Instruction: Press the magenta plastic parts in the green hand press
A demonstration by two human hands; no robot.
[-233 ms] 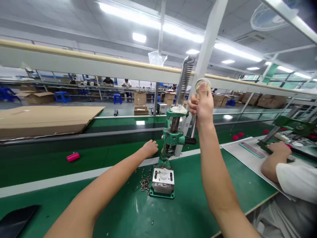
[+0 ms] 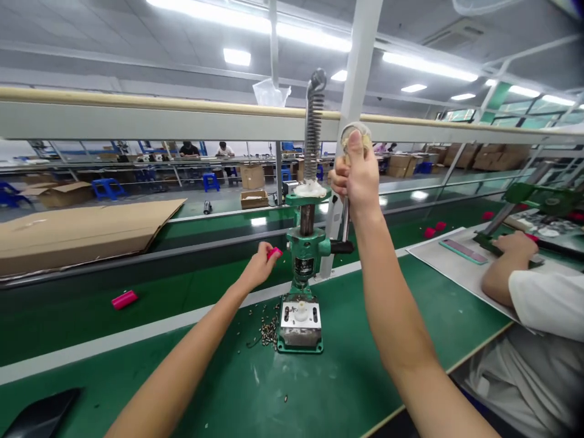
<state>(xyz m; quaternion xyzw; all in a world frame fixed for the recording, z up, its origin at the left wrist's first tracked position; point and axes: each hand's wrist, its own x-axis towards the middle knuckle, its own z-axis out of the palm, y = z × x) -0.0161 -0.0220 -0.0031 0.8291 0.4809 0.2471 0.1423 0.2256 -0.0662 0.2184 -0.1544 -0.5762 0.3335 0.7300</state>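
Note:
A small pink cylinder (image 2: 274, 252) shows between the fingers of my left hand (image 2: 260, 266), which is closed just left of the press column. My right hand (image 2: 361, 176) grips the wrapped knob (image 2: 356, 129) at the top of the press lever, thumb pointing up. The green hand press (image 2: 305, 246) stands upright on the bench, with a spring above its column. On its metal base block (image 2: 300, 325) sits a white round fixture (image 2: 300, 312). Many tiny metal pieces (image 2: 269, 331) lie scattered beside the base on the left.
Another pink cylinder (image 2: 124, 299) lies on the green belt at left, near flat cardboard (image 2: 86, 234). A black tray (image 2: 41, 413) is at lower left. On the right, a co-worker's hand (image 2: 517, 244) is at another green press (image 2: 542, 198). A pole (image 2: 360, 67) rises behind my right hand.
My left hand has come up slightly, and a pink cylinder now shows in its fingers. The view has shifted, so the press and my right hand appear further left.

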